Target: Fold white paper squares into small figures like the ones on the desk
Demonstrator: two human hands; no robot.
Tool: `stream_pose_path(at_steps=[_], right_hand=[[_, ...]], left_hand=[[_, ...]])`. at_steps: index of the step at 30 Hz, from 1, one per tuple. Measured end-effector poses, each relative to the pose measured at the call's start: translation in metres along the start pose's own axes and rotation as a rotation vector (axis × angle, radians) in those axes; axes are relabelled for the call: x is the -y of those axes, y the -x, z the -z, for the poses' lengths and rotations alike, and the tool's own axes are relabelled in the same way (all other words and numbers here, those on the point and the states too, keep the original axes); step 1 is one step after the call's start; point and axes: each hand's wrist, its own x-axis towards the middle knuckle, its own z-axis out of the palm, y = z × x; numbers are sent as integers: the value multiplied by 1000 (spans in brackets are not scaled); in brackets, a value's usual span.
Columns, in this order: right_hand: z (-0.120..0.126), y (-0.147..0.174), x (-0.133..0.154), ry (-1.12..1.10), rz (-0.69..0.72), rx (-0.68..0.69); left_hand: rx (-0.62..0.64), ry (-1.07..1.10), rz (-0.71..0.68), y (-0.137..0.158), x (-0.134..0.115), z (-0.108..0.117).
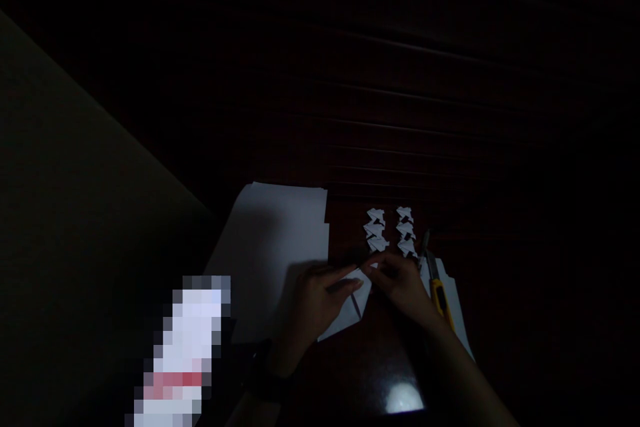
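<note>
A partly folded sheet of white paper [345, 320] lies between my hands on the dark table, with a crease line across it. My left hand [325, 297], with a dark band at the wrist, pinches the paper's upper left edge between thumb and fingers. Fingers of my right hand [397, 280] are closed on the upper corner, close to the left fingertips. Just beyond them, small folded paper figures [376, 230] stand in two columns, the second column of paper figures [406, 231] to the right.
A stack of white sheets [280, 227] lies to the left. On the right, a yellow utility knife [441, 297] rests on more white paper [456, 307]. A bright pixelated patch [185, 340] covers the lower left. Dark wooden panelling [400, 120] rises behind; the light is dim.
</note>
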Motion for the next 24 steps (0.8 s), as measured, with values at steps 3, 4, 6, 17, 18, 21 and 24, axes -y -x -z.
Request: stream_pose_path(at_steps=[3,4,6,17,18,21,24], right_hand=[[-3,1,1,-20,4,8],[-3,1,2,-29,0,14],[-2,1,3,-70,-19,28],[14,1,-3,-360,-136,166],[14,1,-3,-378,-148,173],[15,1,-5,-412,-170,174],[15,0,-6,-420,-175,168]], left_hand=[[42,48,58,1,3,-4],[42,66,85,2,5,-5],[45,107,138,2,9,-6],[168,216,130,2,7,4],[171,228,132,2,7,4],[180,242,139,2,6,4],[194,233,131,1,4,4]])
